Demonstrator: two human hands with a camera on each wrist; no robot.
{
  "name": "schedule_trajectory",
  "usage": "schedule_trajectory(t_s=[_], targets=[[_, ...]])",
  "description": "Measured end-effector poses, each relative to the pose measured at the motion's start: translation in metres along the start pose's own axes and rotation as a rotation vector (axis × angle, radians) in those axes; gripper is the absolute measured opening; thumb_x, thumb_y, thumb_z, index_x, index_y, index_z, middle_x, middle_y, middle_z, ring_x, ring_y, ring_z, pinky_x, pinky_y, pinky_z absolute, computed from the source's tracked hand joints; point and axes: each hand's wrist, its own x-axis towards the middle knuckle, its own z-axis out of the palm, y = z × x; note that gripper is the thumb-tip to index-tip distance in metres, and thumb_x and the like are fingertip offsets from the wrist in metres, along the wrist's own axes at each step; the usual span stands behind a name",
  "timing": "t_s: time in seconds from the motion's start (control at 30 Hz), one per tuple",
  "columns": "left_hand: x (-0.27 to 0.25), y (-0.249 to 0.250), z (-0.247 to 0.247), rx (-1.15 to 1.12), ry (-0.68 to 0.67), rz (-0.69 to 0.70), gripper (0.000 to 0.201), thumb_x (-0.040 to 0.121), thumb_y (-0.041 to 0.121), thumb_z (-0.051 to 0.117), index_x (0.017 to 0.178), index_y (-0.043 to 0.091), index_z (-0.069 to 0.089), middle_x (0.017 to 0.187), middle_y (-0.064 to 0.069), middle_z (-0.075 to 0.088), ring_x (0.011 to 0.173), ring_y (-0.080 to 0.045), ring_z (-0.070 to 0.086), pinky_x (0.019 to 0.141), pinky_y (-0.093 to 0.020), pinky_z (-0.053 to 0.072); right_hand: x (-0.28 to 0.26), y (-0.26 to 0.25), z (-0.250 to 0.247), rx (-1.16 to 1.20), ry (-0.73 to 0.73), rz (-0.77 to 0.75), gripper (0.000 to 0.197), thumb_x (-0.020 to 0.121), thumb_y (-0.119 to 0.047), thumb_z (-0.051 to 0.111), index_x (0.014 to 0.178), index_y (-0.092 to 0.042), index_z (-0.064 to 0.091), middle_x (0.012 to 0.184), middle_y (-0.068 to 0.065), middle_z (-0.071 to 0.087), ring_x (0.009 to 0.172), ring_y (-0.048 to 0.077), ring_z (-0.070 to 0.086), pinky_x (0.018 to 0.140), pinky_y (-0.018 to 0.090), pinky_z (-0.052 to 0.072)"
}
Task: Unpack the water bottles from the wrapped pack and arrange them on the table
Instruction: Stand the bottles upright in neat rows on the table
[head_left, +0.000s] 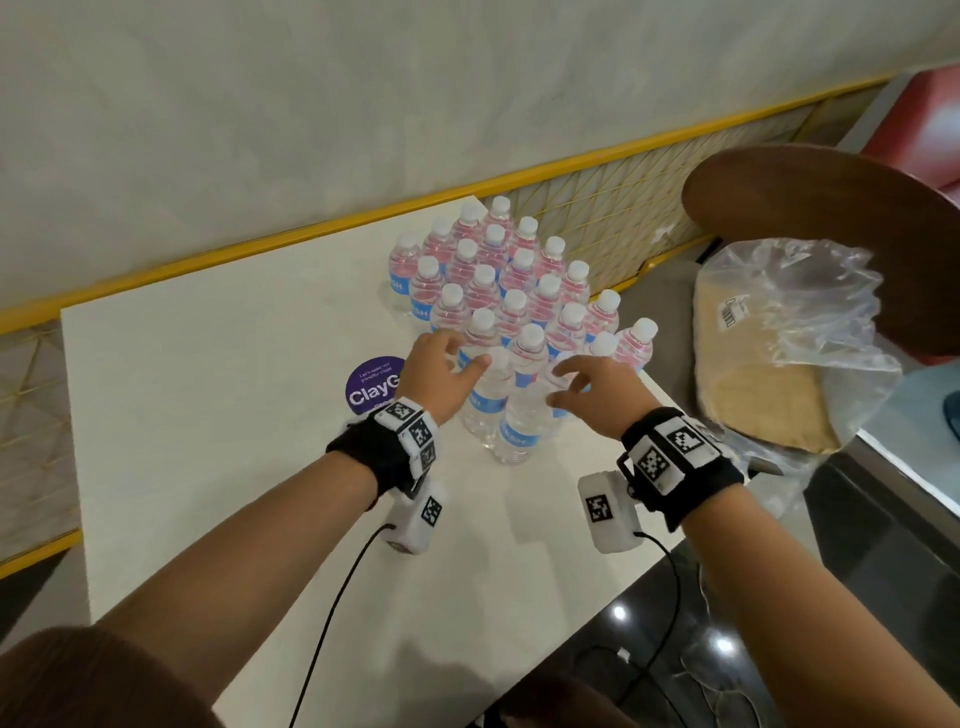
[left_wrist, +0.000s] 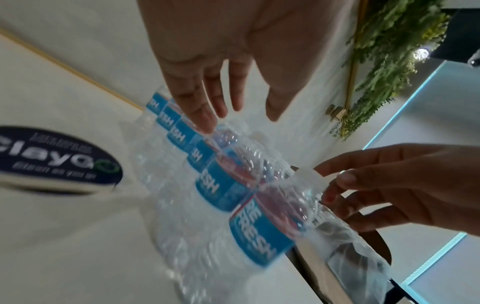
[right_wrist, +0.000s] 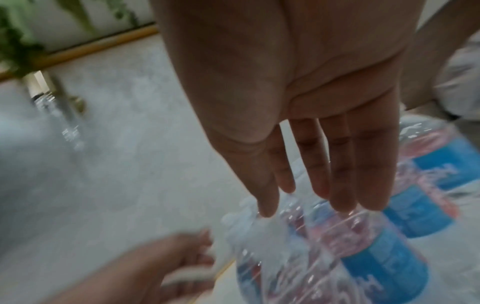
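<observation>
Several clear water bottles with white caps and blue labels stand in a tight cluster on the white table, running from the far edge toward me. My left hand is spread over the left side of the nearest bottles, its fingers straight and gripping nothing. My right hand hovers over the right side of the front bottle, its fingers loose. In the left wrist view the left hand reaches above the labelled bottles. In the right wrist view the right hand has straight fingertips at a bottle top.
The loose plastic wrap with its cardboard tray lies crumpled to the right of the table. A round brown wooden top stands behind it. A purple round sticker is on the table. A yellow-edged ledge borders the wall.
</observation>
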Motion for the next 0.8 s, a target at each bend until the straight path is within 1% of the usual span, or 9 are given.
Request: schedule_trajectory(t_s=[0.07, 0.13, 0.23, 0.33, 0.4, 0.5, 0.6, 0.7, 0.8], targets=[[-0.016, -0.012, 0.007, -0.061, 0.032, -0.102, 0.034, 0.084, 0.03, 0.068, 0.108, 0.01, 0.055, 0.1, -0.003, 0.057, 0.083, -0.019, 0.059, 0.079, -0.033, 0.049, 0.0, 0.019, -0.011, 0.123, 0.062, 0.08, 0.036, 0.083, -0.027, 0.07, 0.117, -0.016, 0.061, 0.1, 0.009, 0.066, 0.082, 0.023, 0.061, 0.084, 0.035, 0.053], [-0.031, -0.03, 0.022, -0.101, -0.082, -0.229, 0.033, 0.082, 0.023, 0.067, 0.109, 0.012, 0.05, 0.099, -0.005, 0.061, 0.09, -0.029, 0.064, 0.081, -0.04, 0.053, 0.001, 0.036, -0.017, 0.215, 0.092, 0.155, 0.033, 0.084, -0.021, 0.069, 0.114, -0.012, 0.063, 0.092, 0.01, 0.068, 0.082, 0.028, 0.066, 0.084, 0.039, 0.056], [-0.048, -0.045, 0.045, -0.03, -0.337, -0.394, 0.061, 0.076, 0.028, 0.073, 0.125, 0.018, 0.04, 0.111, -0.011, 0.06, 0.1, -0.033, 0.064, 0.09, -0.047, 0.052, 0.003, 0.054, -0.016, 0.311, 0.071, 0.211, 0.034, 0.084, -0.014, 0.068, 0.118, -0.009, 0.06, 0.089, 0.012, 0.066, 0.079, 0.026, 0.065, 0.079, 0.039, 0.058], [-0.052, -0.04, 0.065, 0.026, -0.45, -0.448, 0.092, 0.069, 0.046, 0.079, 0.14, 0.019, 0.028, 0.126, -0.012, 0.056, 0.11, -0.03, 0.062, 0.098, -0.043, 0.049, 0.006, 0.059, -0.01, 0.327, 0.065, 0.178, 0.039, 0.084, -0.018, 0.068, 0.121, -0.015, 0.057, 0.087, 0.008, 0.066, 0.081, 0.025, 0.066, 0.082, 0.04, 0.057], [-0.047, -0.034, 0.074, 0.057, -0.462, -0.436, 0.094, 0.071, 0.047, 0.077, 0.145, 0.017, 0.027, 0.131, -0.011, 0.054, 0.113, -0.029, 0.061, 0.1, -0.039, 0.047, 0.009, 0.058, -0.008, 0.305, 0.061, 0.132, 0.042, 0.084, -0.021, 0.068, 0.124, -0.02, 0.055, 0.089, 0.006, 0.067, 0.079, 0.023, 0.065, 0.082, 0.038, 0.056], [-0.039, -0.032, 0.079, 0.059, -0.424, -0.419, 0.078, 0.07, 0.051, 0.076, 0.134, 0.02, 0.043, 0.119, -0.014, 0.065, 0.107, -0.031, 0.064, 0.096, -0.041, 0.05, 0.016, 0.054, -0.009, 0.296, -0.007, 0.07, 0.045, 0.085, -0.023, 0.068, 0.127, -0.023, 0.053, 0.097, 0.008, 0.067, 0.079, 0.021, 0.061, 0.08, 0.037, 0.055], [-0.033, -0.046, 0.085, 0.019, -0.368, -0.436, 0.086, 0.047, 0.067, 0.072, 0.119, 0.023, 0.057, 0.1, -0.019, 0.07, 0.097, -0.039, 0.065, 0.089, -0.046, 0.053, 0.024, 0.05, -0.007, 0.288, -0.023, 0.012, 0.044, 0.084, -0.023, 0.069, 0.126, -0.022, 0.055, 0.103, 0.014, 0.067, 0.078, 0.021, 0.059, 0.082, 0.039, 0.055], [-0.034, -0.046, 0.087, 0.009, -0.368, -0.42, 0.096, 0.04, 0.072, 0.063, 0.121, 0.02, 0.059, 0.093, -0.017, 0.07, 0.079, -0.036, 0.063, 0.085, -0.044, 0.051, 0.027, 0.051, 0.001, 0.301, -0.034, 0.01, 0.048, 0.082, -0.026, 0.071, 0.127, -0.027, 0.054, 0.101, 0.015, 0.067, 0.082, 0.023, 0.06, 0.087, 0.045, 0.054], [-0.042, -0.029, 0.083, 0.0, -0.376, -0.417, 0.087, 0.056, 0.062, 0.071, 0.129, 0.019, 0.053, 0.106, -0.018, 0.067, 0.097, -0.037, 0.065, 0.091, -0.045, 0.051, 0.026, 0.056, 0.014, 0.338, -0.064, 0.019, 0.057, 0.083, -0.029, 0.069, 0.135, -0.033, 0.045, 0.102, 0.015, 0.067, 0.092, 0.026, 0.063, 0.089, 0.045, 0.053]])
